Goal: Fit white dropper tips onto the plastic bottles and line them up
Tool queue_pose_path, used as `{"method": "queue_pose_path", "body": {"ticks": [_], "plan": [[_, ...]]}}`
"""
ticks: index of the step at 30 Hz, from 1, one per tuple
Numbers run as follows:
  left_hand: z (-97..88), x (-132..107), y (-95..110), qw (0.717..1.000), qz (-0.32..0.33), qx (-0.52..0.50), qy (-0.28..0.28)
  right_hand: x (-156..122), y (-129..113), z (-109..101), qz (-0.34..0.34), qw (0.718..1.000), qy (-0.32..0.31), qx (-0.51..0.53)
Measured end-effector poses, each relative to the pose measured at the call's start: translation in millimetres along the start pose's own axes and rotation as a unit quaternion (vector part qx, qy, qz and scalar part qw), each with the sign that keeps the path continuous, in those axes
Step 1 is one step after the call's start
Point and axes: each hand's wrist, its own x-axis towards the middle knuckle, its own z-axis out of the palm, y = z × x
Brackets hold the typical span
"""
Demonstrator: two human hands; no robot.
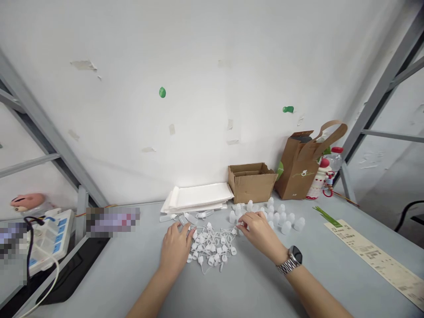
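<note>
Your left hand (175, 249) and right hand (261, 234) cover part of the small white plastic caps (210, 251), so what your fingers touch cannot be made out. The caps lie in a tangled heap, too small and overlapped to count. The bottom edge cuts off your left forearm (149, 296) and right forearm (314, 296). A pixelated patch (112, 222) blurs something at the far left of the tabletop (109, 278), and a second pixelated patch (13, 238) blurs something at the left edge. The printed paper strip (374, 260) runs off the right edge, its print too small to read. The flaps of the cardboard box (251, 185) hide its inside.
</note>
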Motion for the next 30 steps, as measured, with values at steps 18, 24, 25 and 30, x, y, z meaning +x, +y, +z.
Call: {"method": "queue_pose_path", "body": {"ticks": [18, 24, 25, 30], "plan": [[-12.8, 4.9, -8.4, 0.995, -0.05, 0.073, -0.052, -0.7, -7.8, -0.8, -0.057, 0.996, 0.054, 0.053], [-13.8, 4.6, -7.2, 0.992, -0.061, 0.09, -0.057, 0.6, 0.4, 1.6, -0.05, 0.996, 0.07, 0.03], [-13.5, 4.6, -7.5, 0.992, -0.061, 0.089, -0.059, 0.4, 0.5, 4.4, -0.057, 0.996, 0.067, 0.021], [-10.8, 4.7, -9.4, 0.993, -0.058, 0.087, -0.059, -2.1, -2.8, 16.8, -0.076, 0.996, 0.053, 0.012]]}}
